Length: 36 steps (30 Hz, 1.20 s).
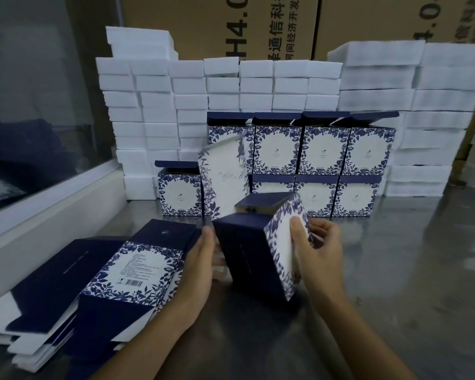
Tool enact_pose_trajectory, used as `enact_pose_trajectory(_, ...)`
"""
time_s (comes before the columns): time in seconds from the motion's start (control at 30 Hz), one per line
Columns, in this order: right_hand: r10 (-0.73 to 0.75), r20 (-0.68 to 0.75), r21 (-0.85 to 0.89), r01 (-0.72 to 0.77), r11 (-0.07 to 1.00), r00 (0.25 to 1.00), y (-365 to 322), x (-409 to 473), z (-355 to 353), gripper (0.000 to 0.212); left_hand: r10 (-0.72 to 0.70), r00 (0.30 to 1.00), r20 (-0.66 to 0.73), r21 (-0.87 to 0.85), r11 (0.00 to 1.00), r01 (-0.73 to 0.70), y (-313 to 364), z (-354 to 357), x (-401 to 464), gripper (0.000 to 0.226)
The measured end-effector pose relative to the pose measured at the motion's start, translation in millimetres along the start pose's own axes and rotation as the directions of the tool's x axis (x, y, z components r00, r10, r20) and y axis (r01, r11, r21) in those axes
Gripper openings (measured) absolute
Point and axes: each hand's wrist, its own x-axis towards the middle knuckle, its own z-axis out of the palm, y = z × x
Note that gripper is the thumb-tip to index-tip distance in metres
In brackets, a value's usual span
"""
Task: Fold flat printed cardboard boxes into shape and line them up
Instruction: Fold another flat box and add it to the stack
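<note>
A worker holds a half-formed blue-and-white floral box [261, 250] tilted above a grey metal table [395, 270], its dark navy side facing up. The right hand [317, 246] clamps the floral face, thumb on the white panel and fingers curled round the far edge. The left hand [200, 259] presses against the box's left side with fingers extended; how firmly it grips cannot be told, as the fingertips are hidden behind the card.

Just left of that hand lies a stack of flat, unfolded boxes [115, 281], the top one showing a barcode label.

Behind the held box, finished boxes [324, 165] stand in 2 tiers with lids open: 4 on top, the lower row partly hidden, and 1 more [180, 192] at the left end. A blurred floral box [224, 174] stands tilted between them.

White foam blocks [148, 105] are stacked behind, with large brown cartons [217, 23] beyond.
</note>
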Motion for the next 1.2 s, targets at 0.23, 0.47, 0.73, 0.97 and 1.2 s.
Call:
enact_pose_trajectory(0.23,0.059,0.082,0.090,-0.067,0.994,0.995,-1.5,-0.8,-2.8,0.028,-0.113,0.992,0.047,-0.164,0.979,0.119,1.9,-10.8,7.1,0.027)
enact_pose_trajectory(0.47,0.134,0.302,0.184,-0.195,0.963,0.944,-10.6,-6.3,2.3,0.051,-0.129,0.990,-0.062,-0.174,0.978,0.116,3.1,-13.3,9.6,0.051)
enact_pose_trajectory(0.73,0.008,0.132,-0.013,-0.007,1.000,0.991,-5.8,-0.7,-3.1,0.019,-0.012,1.000,-0.002,-0.076,0.997,0.012,1.1,-10.3,7.1,0.098)
enact_pose_trajectory(0.97,0.168,0.178,0.003,-0.172,0.985,0.970,-9.8,-6.3,3.6,0.022,0.262,0.965,-0.025,0.207,0.945,-0.251,3.5,-2.3,-4.1,0.090)
enact_pose_trajectory(1.2,0.111,0.348,-0.068,-0.093,0.993,0.931,-11.7,-6.3,1.1,0.049,0.386,0.917,-0.102,0.208,0.910,-0.360,16.0,8.9,-11.0,0.029)
